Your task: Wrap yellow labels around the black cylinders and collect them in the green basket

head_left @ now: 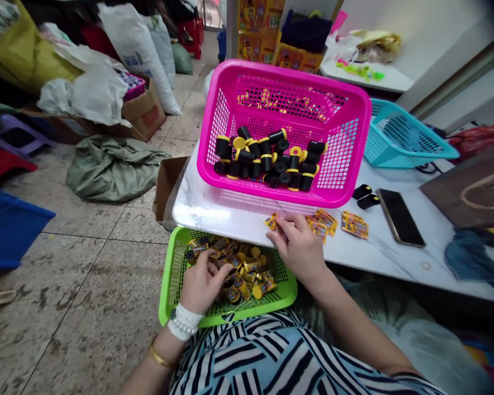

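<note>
My left hand (206, 284) rests among the canisters in a lime-green plastic tray (228, 312), its fingers curled; what they hold is hidden. The tray sits below the table edge and carries several small canisters with yellow labels (241, 265). My right hand (298, 247) lies on the white marble-patterned table (234, 206), with its fingertips pinching a small yellow printed label (271, 221). Several similar labels (354, 225) lie to its right. A magenta plastic basket (284, 131) behind my hands holds several unlabelled black cylinders with yellow lids (263, 162).
A turquoise basket (407, 137) and a black smartphone (400, 217) lie on the table to the right. Printed cartons (267, 33) stand behind it. Sacks, plastic bags and stools (8, 137) crowd the tiled floor at the left.
</note>
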Demonstrator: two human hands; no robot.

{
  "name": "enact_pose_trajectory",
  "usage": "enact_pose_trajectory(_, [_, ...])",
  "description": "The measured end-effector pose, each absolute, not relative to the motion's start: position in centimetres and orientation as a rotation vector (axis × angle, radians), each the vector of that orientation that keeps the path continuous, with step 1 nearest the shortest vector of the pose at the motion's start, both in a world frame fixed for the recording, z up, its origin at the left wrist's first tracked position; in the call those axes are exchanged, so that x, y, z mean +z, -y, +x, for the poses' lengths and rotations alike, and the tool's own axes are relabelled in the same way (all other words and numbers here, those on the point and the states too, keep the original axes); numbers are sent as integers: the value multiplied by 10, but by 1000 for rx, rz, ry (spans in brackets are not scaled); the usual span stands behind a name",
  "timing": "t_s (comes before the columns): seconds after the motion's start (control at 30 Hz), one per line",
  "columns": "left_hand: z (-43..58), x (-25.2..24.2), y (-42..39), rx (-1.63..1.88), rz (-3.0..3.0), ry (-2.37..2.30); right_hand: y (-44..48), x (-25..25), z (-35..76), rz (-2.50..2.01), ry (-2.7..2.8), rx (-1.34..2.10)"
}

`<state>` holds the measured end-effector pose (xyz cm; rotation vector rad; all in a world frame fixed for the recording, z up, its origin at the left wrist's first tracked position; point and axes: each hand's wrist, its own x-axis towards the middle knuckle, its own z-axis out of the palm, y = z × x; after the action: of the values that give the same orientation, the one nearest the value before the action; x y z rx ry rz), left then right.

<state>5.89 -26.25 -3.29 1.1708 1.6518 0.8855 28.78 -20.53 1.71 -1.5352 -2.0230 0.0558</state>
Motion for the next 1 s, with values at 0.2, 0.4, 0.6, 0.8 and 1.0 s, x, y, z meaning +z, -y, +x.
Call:
enact_pose_trajectory(0.2, [75,-5,258,988,1215,-1524,197,10,283,-1584,2014,100])
enact_pose_trajectory(0.4, [91,17,241,1003,1223,-1431,192,18,283,-1686,2084,146])
enact_pose_trajectory(0.6, [89,21,212,982,1280,-1352,185,22,278,-1883,1983,127])
enact_pose_trajectory(0.8, [92,31,172,837,1461,-1361,179,24,275,-1900,2062,254])
enact_pose_trajectory(1.0, [101,32,150,779,1632,-1259,175,26,279,-1879,2098,374])
